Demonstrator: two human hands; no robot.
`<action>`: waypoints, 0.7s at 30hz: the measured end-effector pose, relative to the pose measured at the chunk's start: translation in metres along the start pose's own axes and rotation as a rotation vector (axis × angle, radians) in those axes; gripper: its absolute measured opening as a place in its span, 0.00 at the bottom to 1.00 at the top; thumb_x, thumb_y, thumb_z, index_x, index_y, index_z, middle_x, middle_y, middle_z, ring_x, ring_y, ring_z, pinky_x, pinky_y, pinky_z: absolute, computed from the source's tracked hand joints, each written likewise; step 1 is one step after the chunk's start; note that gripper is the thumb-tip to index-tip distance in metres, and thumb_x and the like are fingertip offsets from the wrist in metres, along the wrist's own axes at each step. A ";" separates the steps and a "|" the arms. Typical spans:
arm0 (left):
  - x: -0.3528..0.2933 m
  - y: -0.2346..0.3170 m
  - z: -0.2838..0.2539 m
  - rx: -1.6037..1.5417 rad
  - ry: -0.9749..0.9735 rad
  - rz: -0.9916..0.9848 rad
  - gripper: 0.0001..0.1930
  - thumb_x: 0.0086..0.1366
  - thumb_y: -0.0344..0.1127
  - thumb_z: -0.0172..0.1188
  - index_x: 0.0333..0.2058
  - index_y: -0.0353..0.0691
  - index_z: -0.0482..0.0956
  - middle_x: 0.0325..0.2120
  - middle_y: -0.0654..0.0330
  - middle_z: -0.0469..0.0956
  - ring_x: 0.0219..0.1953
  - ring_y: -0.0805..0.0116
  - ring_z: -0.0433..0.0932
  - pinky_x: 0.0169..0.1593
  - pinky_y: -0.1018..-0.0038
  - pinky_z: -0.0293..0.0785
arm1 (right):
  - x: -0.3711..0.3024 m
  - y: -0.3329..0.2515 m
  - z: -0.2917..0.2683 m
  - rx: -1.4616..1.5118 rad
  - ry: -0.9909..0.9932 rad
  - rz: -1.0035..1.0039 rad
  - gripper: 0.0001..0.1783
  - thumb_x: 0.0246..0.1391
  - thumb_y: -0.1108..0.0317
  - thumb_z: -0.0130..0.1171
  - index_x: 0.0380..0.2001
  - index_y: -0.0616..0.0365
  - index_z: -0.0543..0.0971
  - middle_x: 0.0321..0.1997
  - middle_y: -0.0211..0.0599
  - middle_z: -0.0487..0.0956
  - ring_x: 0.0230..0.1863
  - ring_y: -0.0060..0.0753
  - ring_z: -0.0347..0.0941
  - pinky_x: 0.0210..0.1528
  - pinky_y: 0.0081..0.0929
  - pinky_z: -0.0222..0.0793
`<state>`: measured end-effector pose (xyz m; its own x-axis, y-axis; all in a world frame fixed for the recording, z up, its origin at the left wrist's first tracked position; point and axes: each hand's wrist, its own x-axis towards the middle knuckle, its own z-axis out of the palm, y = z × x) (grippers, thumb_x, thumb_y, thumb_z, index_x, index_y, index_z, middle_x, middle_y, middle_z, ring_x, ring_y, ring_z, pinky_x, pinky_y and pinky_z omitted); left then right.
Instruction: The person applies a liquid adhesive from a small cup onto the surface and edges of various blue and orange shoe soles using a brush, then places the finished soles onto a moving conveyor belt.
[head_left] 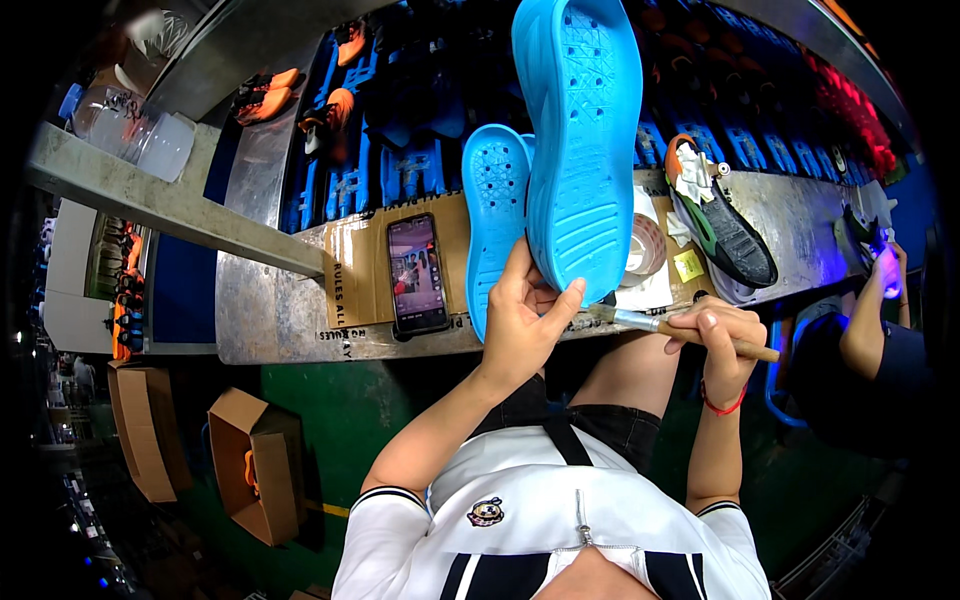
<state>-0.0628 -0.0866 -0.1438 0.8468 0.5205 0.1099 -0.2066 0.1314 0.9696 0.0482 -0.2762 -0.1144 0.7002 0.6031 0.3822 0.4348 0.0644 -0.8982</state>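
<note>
My left hand (pixel 527 312) grips a bright blue shoe sole (pixel 588 160) by its near end, thumb on the inner face and fingers beneath. The sole is held up over the bench, its inside turned toward me. In my right hand (pixel 722 335) is a wooden-handled paintbrush (pixel 637 318), its bristles at the lower edge of the sole by my left thumb. Behind and to the left, a second blue sole (pixel 495 205) is partly hidden by the held one. A red string circles my right wrist.
A phone (pixel 416 275) with a lit screen lies on cardboard (pixel 350 270) at the bench's near edge. Right of the soles are a tape roll (pixel 648 250) and a dark shoe upper (pixel 735 235). Blue racks (pixel 415 172) line the back. Another person (pixel 868 335) works at the right.
</note>
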 end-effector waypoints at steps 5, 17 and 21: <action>0.000 0.000 0.001 0.001 0.008 0.014 0.25 0.60 0.22 0.58 0.55 0.30 0.61 0.46 0.50 0.74 0.46 0.68 0.77 0.48 0.74 0.76 | 0.001 0.002 -0.002 0.011 -0.031 -0.013 0.15 0.55 0.73 0.48 0.26 0.70 0.83 0.18 0.42 0.80 0.19 0.28 0.74 0.26 0.21 0.67; 0.000 0.001 0.000 0.004 -0.002 -0.003 0.24 0.60 0.22 0.58 0.55 0.30 0.61 0.46 0.49 0.74 0.47 0.68 0.76 0.49 0.74 0.76 | 0.000 0.001 -0.003 -0.015 0.002 0.012 0.16 0.55 0.72 0.47 0.26 0.70 0.83 0.18 0.43 0.80 0.18 0.28 0.74 0.25 0.21 0.67; 0.000 0.002 0.001 0.009 -0.015 -0.008 0.24 0.61 0.22 0.58 0.55 0.30 0.61 0.47 0.49 0.73 0.47 0.67 0.76 0.50 0.74 0.76 | 0.000 0.001 0.000 0.011 0.030 0.008 0.16 0.54 0.73 0.47 0.26 0.69 0.83 0.17 0.42 0.80 0.18 0.28 0.73 0.25 0.21 0.67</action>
<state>-0.0625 -0.0869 -0.1419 0.8555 0.5070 0.1052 -0.1953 0.1278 0.9724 0.0484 -0.2763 -0.1159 0.7205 0.5795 0.3808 0.4227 0.0683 -0.9037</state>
